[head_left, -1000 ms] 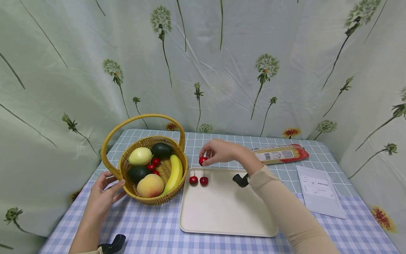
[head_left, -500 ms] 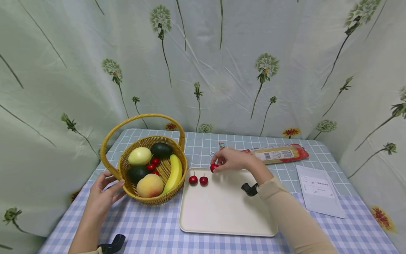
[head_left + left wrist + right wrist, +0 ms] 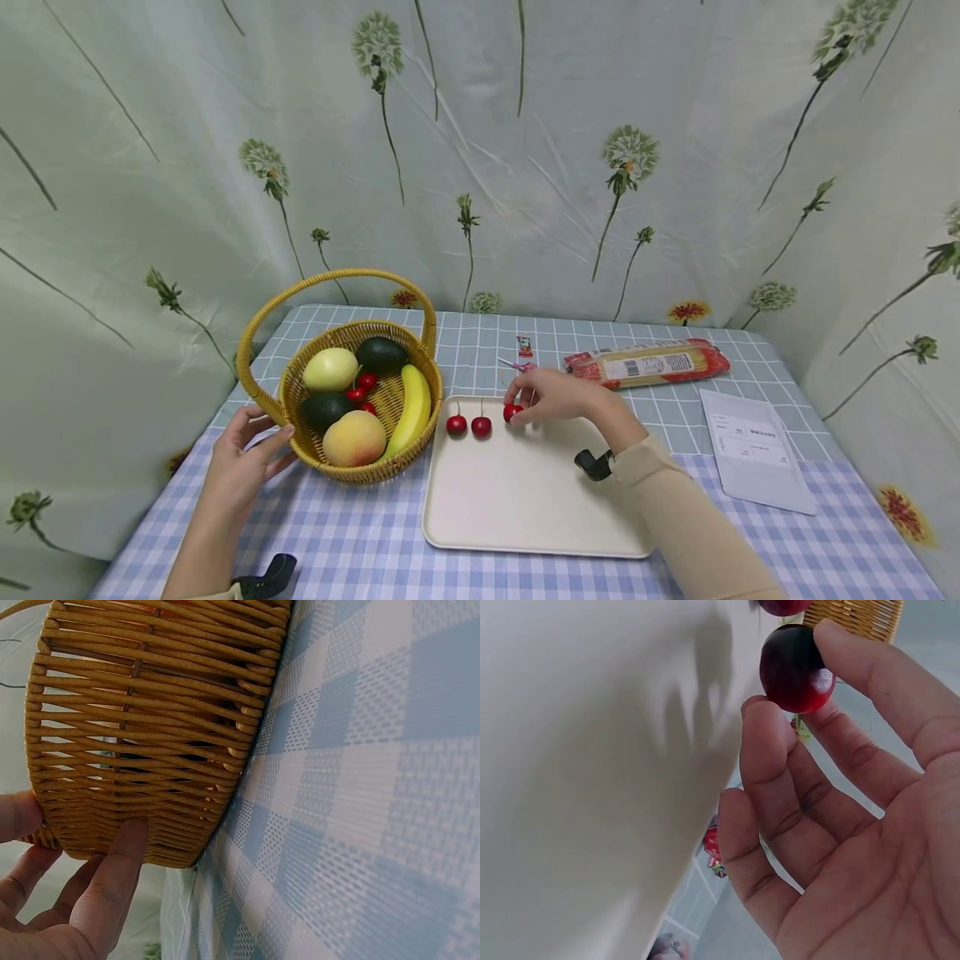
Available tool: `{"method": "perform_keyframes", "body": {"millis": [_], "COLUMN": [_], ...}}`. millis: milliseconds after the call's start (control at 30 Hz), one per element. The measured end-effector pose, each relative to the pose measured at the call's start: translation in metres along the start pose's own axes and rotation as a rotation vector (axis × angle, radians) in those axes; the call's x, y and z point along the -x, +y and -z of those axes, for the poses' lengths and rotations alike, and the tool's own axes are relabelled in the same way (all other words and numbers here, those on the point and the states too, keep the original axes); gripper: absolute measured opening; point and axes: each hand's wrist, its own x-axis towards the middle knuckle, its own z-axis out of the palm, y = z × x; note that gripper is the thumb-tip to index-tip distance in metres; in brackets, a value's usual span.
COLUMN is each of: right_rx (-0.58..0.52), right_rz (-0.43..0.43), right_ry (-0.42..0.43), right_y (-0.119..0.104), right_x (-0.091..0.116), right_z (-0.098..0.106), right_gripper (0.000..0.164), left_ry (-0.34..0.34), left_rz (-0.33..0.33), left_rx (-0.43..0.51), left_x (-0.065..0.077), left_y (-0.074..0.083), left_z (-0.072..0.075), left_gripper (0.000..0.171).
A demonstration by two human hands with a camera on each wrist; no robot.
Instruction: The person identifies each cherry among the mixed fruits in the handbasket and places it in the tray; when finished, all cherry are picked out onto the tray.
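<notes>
In the head view my right hand (image 3: pixel 558 395) pinches a red cherry (image 3: pixel 512 413) at the tray's far edge. The right wrist view shows that cherry (image 3: pixel 796 669) between thumb and fingertips, the other fingers curved below. Two more cherries (image 3: pixel 457 425) with stems lie side by side on the cream tray (image 3: pixel 525 500), left of the held one. My left hand (image 3: pixel 243 454) holds the near left side of the yellow wicker basket (image 3: pixel 365 475). In the left wrist view its fingertips (image 3: pixel 132 834) touch the weave.
The basket contains a banana (image 3: pixel 409 412), a peach (image 3: pixel 356 439), a pale green fruit (image 3: pixel 331 369), dark green fruits (image 3: pixel 382 355) and several cherries. Behind the tray lie small scissors (image 3: pixel 519 365), a little red packet (image 3: pixel 524 346) and a long noodle-like package (image 3: pixel 648 364). A white envelope (image 3: pixel 757 450) lies right.
My right hand has carried the cherry right and toward me, from behind the tray to beside the two cherries on it. The scissors and red packet have come into sight. My left hand stays put.
</notes>
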Motion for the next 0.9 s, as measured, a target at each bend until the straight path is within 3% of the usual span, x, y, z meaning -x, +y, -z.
{"method": "perform_keyframes", "body": {"millis": [900], "right_rx": [-0.011], "right_rz": [0.023], "right_ry": [-0.037], "right_y": [0.0], "right_x": [-0.006], "right_z": [-0.017], "right_gripper": [0.022], "left_ry": [0.007], "left_rz": [-0.004], "left_rx": [0.0], "left_x": [0.001], "left_y": [0.0], "left_z": [0.0], "left_gripper": [0.038]}}
